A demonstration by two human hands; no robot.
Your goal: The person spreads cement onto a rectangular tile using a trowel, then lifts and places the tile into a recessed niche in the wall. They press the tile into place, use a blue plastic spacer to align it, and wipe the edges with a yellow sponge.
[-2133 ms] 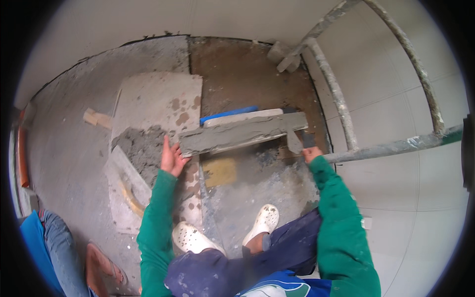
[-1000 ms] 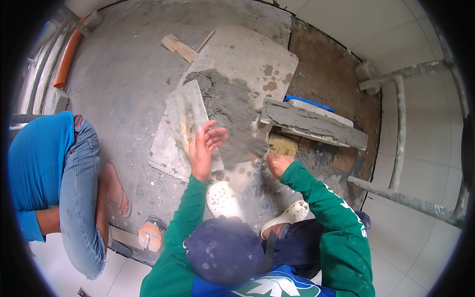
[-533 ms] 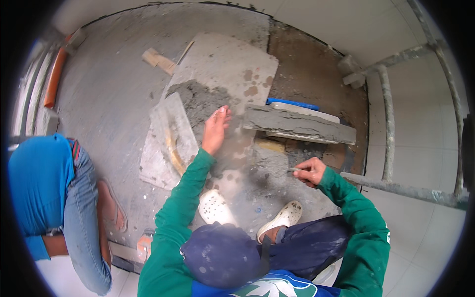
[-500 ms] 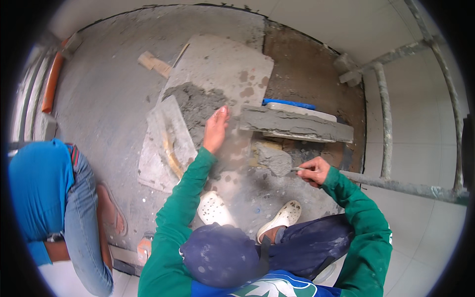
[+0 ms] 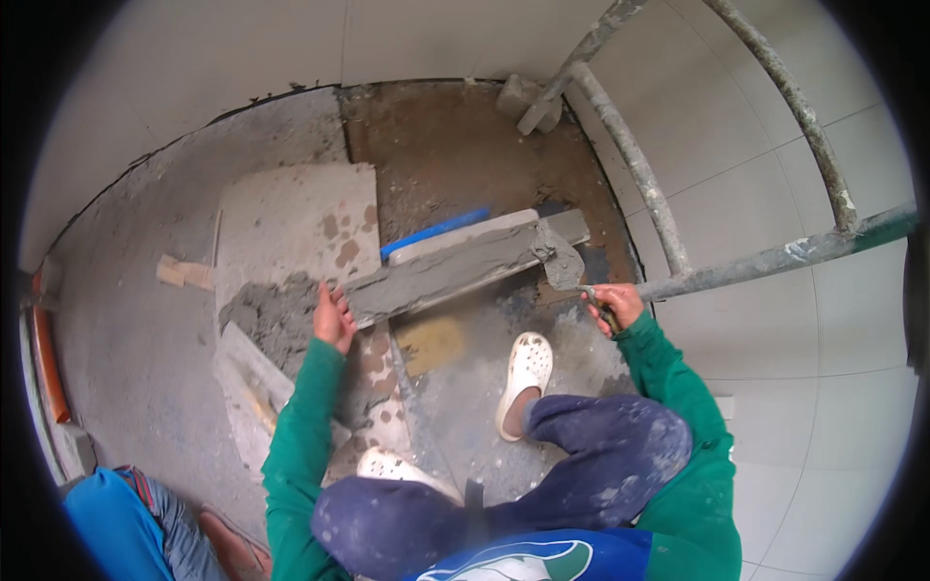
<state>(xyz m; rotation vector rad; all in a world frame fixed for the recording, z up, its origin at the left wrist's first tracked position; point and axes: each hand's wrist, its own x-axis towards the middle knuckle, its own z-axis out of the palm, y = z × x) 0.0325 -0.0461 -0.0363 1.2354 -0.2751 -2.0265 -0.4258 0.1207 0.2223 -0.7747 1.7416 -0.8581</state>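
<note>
A long, narrow tile strip [image 5: 455, 261] lies slanted before me, its top coated with grey mortar. My left hand [image 5: 333, 320] is at the strip's left end, fingers bent against it, right beside the mortar heap [image 5: 266, 315]. In my right hand [image 5: 616, 306] is a small trowel [image 5: 562, 269], gripped by its handle. Its blade carries mortar and meets the strip near the right end. Behind the strip lies a pale slab-like piece [image 5: 465, 236] with a blue bar [image 5: 436, 232] along its far side.
A stained board [image 5: 281, 198] lies under the heap, with a larger trowel or float [image 5: 254, 373] near it. Metal scaffold tubes [image 5: 635, 169] stand at the right. A co-worker in blue [image 5: 121, 528] is at lower left. A yellowish block [image 5: 429, 345] lies before the strip.
My view has turned and shifted right. My left hand has come from over the mortar heap to the strip's left end. The trowel has risen from in front of the strip to its right part.
</note>
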